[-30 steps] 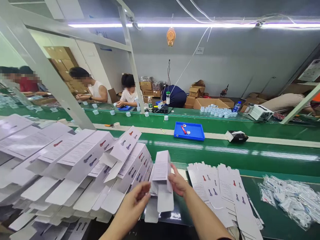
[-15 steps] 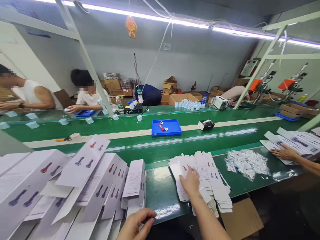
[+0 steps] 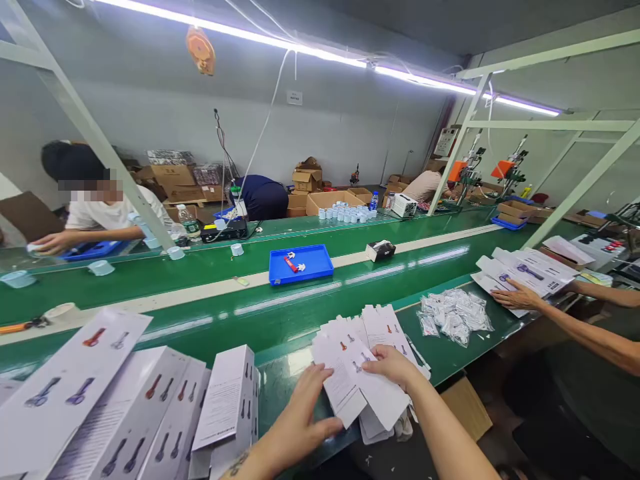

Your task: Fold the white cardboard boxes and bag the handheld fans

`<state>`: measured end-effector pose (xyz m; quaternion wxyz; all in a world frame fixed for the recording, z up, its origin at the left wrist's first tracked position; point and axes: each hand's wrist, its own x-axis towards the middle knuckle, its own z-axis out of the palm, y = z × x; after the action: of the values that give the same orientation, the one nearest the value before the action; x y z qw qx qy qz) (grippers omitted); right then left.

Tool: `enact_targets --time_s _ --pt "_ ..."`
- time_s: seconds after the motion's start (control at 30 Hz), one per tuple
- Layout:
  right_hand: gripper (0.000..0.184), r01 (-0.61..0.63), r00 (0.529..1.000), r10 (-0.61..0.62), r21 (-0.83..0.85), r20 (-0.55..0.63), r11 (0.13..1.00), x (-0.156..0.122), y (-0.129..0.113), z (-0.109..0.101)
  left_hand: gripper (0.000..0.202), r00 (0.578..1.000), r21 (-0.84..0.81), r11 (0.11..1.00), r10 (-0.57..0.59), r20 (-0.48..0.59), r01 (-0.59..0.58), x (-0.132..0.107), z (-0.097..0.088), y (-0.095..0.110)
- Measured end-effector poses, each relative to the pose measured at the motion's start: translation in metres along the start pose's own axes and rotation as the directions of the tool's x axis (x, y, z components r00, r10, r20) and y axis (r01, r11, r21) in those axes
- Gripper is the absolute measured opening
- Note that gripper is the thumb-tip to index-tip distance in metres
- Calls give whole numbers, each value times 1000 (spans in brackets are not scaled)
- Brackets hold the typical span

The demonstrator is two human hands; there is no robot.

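A flat printed carton (image 3: 350,377), white with small pictures of handheld devices, lies uppermost on a stack of flattened cartons (image 3: 377,327) at the table's front edge. My right hand (image 3: 393,367) pinches its right side, thumb on the printed face. At the carton's left edge is my left hand (image 3: 303,417), thumb and fingers spread apart; whether the fingertips touch the card I cannot tell. Left of my hands stand several folded cartons (image 3: 225,397), and a larger tilted one (image 3: 75,380) leans over others.
Small clear bags (image 3: 455,315) lie in a heap right of the stack. Beyond them a co-worker's hand (image 3: 517,297) rests on flat cartons. A blue tray (image 3: 300,265) and a black-and-white box (image 3: 380,250) sit on the green belt. People work along the far side.
My left hand has moved up and right to the stack, its fingers spreading. My right hand now grips the top carton at its right side. The view has turned right.
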<state>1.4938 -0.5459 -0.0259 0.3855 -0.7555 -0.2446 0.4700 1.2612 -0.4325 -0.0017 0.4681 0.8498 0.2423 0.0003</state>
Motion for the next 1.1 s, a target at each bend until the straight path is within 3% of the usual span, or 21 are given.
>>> enact_targets --time_s 0.07,0.1,0.17,0.23,0.3,0.37,0.4,0.47,0.53,0.6,0.7,0.87,1.0,1.1 --pt "48 62 994 -70 90 86 994 -14 -14 -3 103 996 84 993 76 44 -80 11 -5 5" --pt "50 92 988 -105 120 110 988 -21 -20 -4 109 996 77 993 89 17 -90 17 -12 7" --pt "48 156 973 -183 180 142 971 -34 -30 -6 107 985 -76 996 28 -171 -42 27 -35 11" --pt "43 220 949 -265 242 170 945 -44 -33 -9 92 927 -319 947 -153 -341 39 33 -66 16" --pt "38 248 928 -307 264 211 932 -52 -33 -13 77 933 -449 886 -250 -257 114 33 -95 20" --pt "37 256 941 -280 143 191 956 -60 -32 -15 64 962 -514 840 -256 -97 172 27 -111 26" --pt "44 267 954 -269 34 134 963 -65 -32 -14 59 966 -545 817 -255 -48 189 23 -112 29" --pt "77 326 942 -336 -191 -22 926 -74 -38 -5 54 966 -596 778 -259 -21 196 13 -101 39" --pt "120 450 865 -498 -339 -67 826 -82 -49 11 51 966 -646 745 -254 -46 166 3 -82 52" --pt "142 592 773 -633 -394 32 703 -85 -64 30 51 973 -707 698 -223 -60 116 -8 -66 65" --pt "146 680 718 -675 -383 171 625 -82 -81 49 54 989 -770 636 -142 -44 57 -28 -60 78" --pt "150 651 759 -615 -254 211 716 -80 -91 57 61 994 -812 583 98 41 -24 -54 -76 75" --pt "149 604 796 -584 -259 157 754 -79 -89 72 62 995 -827 559 95 -13 -64 -66 -78 62" --pt "148 620 782 -609 -264 134 739 -75 -86 86 59 996 -830 550 62 -72 -94 -72 -78 54"
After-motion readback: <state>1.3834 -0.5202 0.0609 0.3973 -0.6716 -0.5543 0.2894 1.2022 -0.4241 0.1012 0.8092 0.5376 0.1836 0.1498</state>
